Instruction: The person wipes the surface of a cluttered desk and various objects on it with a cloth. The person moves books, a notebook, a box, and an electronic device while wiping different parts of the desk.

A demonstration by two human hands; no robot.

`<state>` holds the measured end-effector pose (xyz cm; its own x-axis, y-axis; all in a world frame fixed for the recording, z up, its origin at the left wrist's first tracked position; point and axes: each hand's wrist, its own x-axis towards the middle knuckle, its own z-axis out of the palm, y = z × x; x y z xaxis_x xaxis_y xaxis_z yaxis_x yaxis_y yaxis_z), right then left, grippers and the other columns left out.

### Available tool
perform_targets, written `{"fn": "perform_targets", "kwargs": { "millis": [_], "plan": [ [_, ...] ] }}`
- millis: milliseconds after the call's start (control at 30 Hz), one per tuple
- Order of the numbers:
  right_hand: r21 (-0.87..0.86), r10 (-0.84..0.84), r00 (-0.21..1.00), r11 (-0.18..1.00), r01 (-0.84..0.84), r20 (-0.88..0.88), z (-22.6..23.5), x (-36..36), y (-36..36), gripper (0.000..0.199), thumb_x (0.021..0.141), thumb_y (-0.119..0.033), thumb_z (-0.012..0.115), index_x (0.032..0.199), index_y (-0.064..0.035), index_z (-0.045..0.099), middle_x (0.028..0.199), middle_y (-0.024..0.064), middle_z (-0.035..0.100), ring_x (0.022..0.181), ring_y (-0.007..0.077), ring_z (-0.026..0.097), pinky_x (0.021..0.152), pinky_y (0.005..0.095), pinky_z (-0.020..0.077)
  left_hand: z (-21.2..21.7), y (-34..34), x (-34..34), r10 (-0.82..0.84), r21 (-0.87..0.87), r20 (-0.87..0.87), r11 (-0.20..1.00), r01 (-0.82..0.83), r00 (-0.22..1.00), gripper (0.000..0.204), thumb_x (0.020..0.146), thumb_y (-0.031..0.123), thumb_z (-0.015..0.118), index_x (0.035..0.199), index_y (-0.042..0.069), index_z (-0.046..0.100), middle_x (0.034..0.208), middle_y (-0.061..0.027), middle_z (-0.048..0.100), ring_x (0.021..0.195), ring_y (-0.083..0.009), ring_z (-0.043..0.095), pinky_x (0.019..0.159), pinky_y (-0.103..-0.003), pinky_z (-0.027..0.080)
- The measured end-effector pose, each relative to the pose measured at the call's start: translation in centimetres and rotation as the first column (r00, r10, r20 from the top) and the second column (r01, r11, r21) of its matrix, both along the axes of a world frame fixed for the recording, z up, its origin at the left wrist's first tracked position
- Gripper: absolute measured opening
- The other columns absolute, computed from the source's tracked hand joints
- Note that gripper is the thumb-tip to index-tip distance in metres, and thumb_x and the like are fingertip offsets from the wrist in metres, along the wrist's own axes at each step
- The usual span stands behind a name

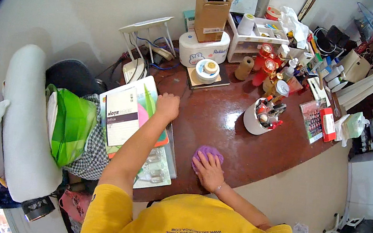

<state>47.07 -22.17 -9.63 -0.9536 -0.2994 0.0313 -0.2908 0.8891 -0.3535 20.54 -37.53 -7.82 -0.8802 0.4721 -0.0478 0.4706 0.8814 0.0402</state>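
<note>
My right hand (pixel 210 173) lies over a crumpled purple cloth (pixel 216 153), pressing it on the glossy brown desk (pixel 204 124) near its front edge. Those fingers curve across the cloth, slightly apart. My left hand (pixel 167 107) is closed with its fingers curled under, by the right edge of a stack of notebooks and folders. Whatever it may hold is hidden. On that stack rest a white notebook (pixel 122 111) and a colourful green and pink book (pixel 146 93). My left forearm crosses over the pile, and a clear-fronted packet (pixel 155 172) sticks out below it.
A white cup of pens and cosmetics (pixel 257 120) stands right of centre. Behind are bottles (pixel 263 70), a brown thread cone (pixel 245 68), round jars (pixel 207 70), a white tissue box (pixel 201 49) and a drawer organiser (pixel 261 36). A green bag (pixel 71 128) sits left beside a white cushion roll (pixel 27 117).
</note>
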Motion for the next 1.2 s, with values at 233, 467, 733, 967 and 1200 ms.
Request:
{"fn": "perform_targets", "kwargs": {
  "millis": [233,467,733,967,1200],
  "plan": [
    [0.002,0.090,0.996,0.996,-0.090,-0.024,-1.3,-11.0,0.7,0.046,0.082,-0.014,0.051,0.128,-0.0111,0.045,0.139,0.0087,0.035,0.125,0.0314,0.033,0.105,0.0465,0.0225,-1.8,1.9,-3.0,0.116,-0.030,0.138,0.993,-0.113,0.984,0.018,0.075,0.013,0.055,0.088,0.006,0.066,0.095,-0.0155,0.064,0.090,-0.0302,0.063,0.074,-0.041,0.051],
    [-0.143,-0.042,0.988,0.989,0.020,-0.149,-4.3,-23.8,0.7,0.049,0.079,-0.015,0.057,0.127,-0.0137,0.045,0.137,0.0127,0.035,0.124,0.0329,0.033,0.106,0.0464,0.0222,-3.3,2.5,-5.3,0.238,0.082,0.253,0.960,-0.266,0.938,0.023,0.076,0.014,0.053,0.094,0.000,0.059,0.093,-0.0205,0.063,0.087,-0.0384,0.061,0.078,-0.045,0.049],
    [-0.089,0.018,1.000,0.996,-0.020,-0.019,-2.6,-19.1,-0.1,0.042,0.080,-0.018,0.053,0.122,-0.0114,0.050,0.132,0.0165,0.039,0.123,0.0342,0.034,0.105,0.0461,0.0228,-1.0,-0.8,-5.8,0.149,0.369,0.311,0.891,-0.264,0.939,0.025,0.075,0.005,0.049,0.098,-0.003,0.050,0.086,-0.0289,0.060,0.083,-0.0437,0.059,0.077,-0.050,0.046],
    [-0.084,-0.043,0.997,0.996,0.037,-0.061,-5.4,-26.9,-3.9,0.039,0.086,-0.016,0.039,0.124,-0.0113,0.049,0.139,0.0174,0.032,0.127,0.0322,0.031,0.105,0.0435,0.0227,2.6,0.8,-4.6,0.213,0.121,0.136,0.966,-0.229,0.968,0.016,0.073,0.015,0.056,0.082,0.001,0.058,0.074,-0.0208,0.063,0.071,-0.0353,0.064,0.074,-0.047,0.048],
    [-0.046,-0.168,0.985,0.985,0.166,-0.042,-6.1,-30.2,-7.4,0.046,0.086,-0.027,0.043,0.128,-0.0074,0.045,0.139,0.0231,0.029,0.128,0.0370,0.028,0.103,0.0452,0.0249,1.5,-1.6,-4.9,0.146,0.294,0.010,0.945,-0.142,0.989,0.013,0.074,0.018,0.057,0.078,0.006,0.060,0.069,-0.0156,0.062,0.070,-0.0313,0.061,0.095,-0.049,0.030]
  ]
}}
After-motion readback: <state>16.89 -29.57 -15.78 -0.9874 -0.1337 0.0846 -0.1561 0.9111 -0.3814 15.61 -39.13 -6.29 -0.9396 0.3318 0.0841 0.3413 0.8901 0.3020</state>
